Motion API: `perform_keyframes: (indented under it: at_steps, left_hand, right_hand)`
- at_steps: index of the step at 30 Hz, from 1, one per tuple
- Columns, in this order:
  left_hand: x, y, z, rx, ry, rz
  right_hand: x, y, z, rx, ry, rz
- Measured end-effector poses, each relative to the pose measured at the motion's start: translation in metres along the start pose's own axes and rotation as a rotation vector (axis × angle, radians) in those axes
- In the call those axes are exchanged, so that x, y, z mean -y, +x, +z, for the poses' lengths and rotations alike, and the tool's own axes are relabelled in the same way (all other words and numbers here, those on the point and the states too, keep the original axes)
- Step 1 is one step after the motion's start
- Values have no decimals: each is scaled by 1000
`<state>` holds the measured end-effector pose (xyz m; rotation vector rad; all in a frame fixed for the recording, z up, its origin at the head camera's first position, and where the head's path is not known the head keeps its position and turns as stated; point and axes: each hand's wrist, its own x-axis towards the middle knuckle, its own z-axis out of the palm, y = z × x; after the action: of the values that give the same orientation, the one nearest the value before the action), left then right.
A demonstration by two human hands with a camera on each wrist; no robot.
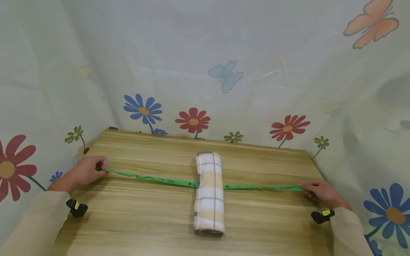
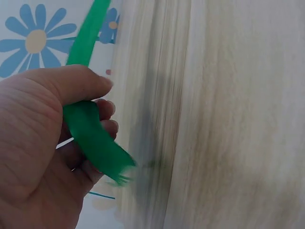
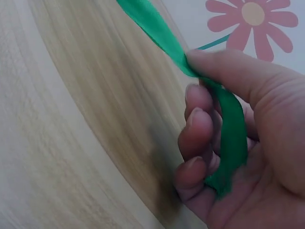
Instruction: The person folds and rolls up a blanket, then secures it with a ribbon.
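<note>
A green ribbon [image 1: 153, 179] stretches nearly straight from side to side and passes behind or under a rolled checked cloth [image 1: 209, 193], which hides its middle. My left hand [image 1: 88, 170] pinches the ribbon between thumb and fingers near one end. In the left wrist view the frayed tail of the ribbon [image 2: 102, 145] hangs below the thumb. At the other end my right hand [image 1: 321, 192] grips the ribbon, thumb against the fingers. The right wrist view shows that ribbon tail [image 3: 233, 129] curling down into the palm. Neither hand touches the cloth roll.
The wood-grain table [image 1: 144, 217] lies beneath both hands. Behind it and at the sides hangs a pale curtain [image 1: 179, 46] printed with flowers and butterflies. A small black device sits at the left wrist [image 1: 77, 208] and another at the right wrist [image 1: 321, 216].
</note>
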<state>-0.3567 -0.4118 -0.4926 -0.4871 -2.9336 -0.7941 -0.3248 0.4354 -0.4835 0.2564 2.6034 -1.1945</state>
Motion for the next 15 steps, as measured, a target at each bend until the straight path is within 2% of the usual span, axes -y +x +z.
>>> perform_keyframes:
  at_steps: [5,8,15]
  left_hand:
    - [0,0,-2,5,15,-33]
    - [1,0,-2,14,-3,-29]
    - [10,-2,1,49,-59,-16]
  right_hand:
    - [0,0,-3,-35,63,52]
    - [0,0,-3,-57,86,75]
    - [0,-1,-2,-68,72,77]
